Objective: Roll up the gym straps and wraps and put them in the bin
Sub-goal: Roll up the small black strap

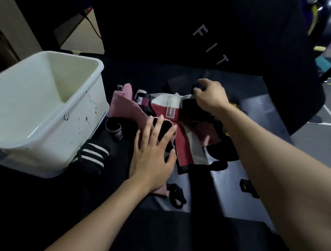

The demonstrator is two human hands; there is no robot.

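Note:
A heap of gym straps and wraps lies on a dark padded bench [227, 180]. A pink wrap [125, 107] runs from the heap's left end under my left hand [152, 155], which presses flat on it with straight, spread fingers. A red-and-white wrap [167, 108] with a label crosses the middle. My right hand [209, 97] curls its fingers round a black strap [196, 106] at the heap's far side. A white plastic bin [44, 109] stands at the left with nothing visible inside.
A black wrap with white stripes [92, 155] lies against the bin's near corner, a small rolled black-and-pink wrap [114, 128] beside it. A black loop strap [177, 196] lies near my left wrist. A black panel lettered FIT [211, 44] rises behind the bench.

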